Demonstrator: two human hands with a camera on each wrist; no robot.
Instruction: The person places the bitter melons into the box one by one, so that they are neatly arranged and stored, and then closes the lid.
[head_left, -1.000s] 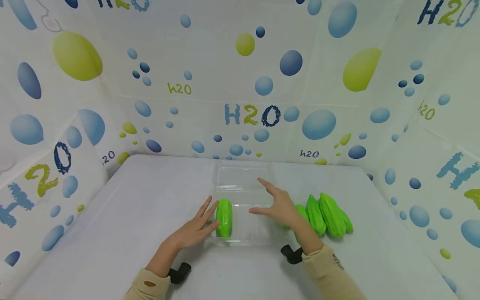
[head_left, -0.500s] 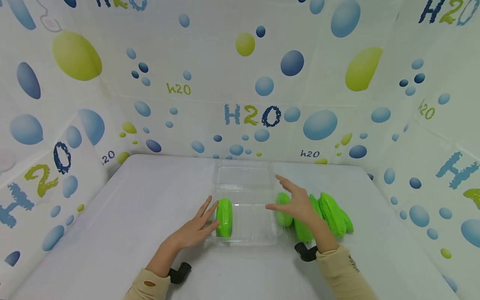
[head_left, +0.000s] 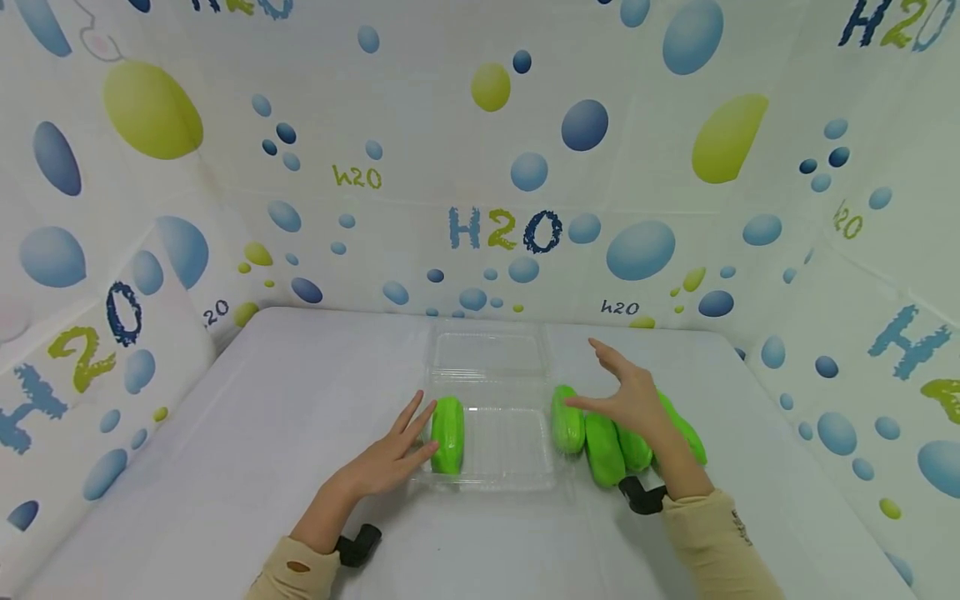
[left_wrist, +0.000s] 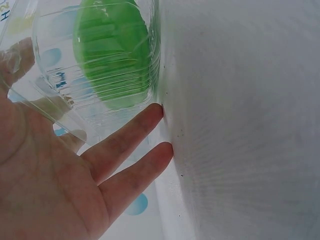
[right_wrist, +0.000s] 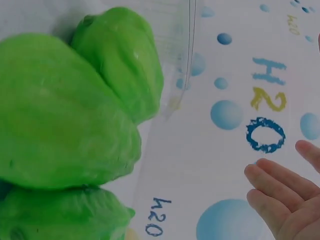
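A clear plastic clamshell box (head_left: 510, 446) lies unfolded on the table, its lid (head_left: 491, 354) spread toward the back. Along its left inner wall lies a long green ribbed fruit (head_left: 448, 436). My left hand (head_left: 386, 462) touches the left side of the box with spread fingers; in the left wrist view the fingertips (left_wrist: 162, 150) reach the tabletop. My right hand (head_left: 630, 404), fingers and thumb apart and holding nothing, hovers over a row of similar green fruits (head_left: 603, 450) right of the box. The nearest of these, a fruit (head_left: 567, 421), lies close to the box's right wall.
The white-covered table (head_left: 315, 367) reaches back to a curtain (head_left: 420, 108) printed with blue and yellow-green bubbles. Black wrist cameras (head_left: 360, 546) sit on both forearms. In the right wrist view several green fruits (right_wrist: 60, 110) lie side by side, partly against each other.
My right hand has moved right, from over the box to over the row of fruits, uncovering the fruits nearest the box. The left hand stays put.
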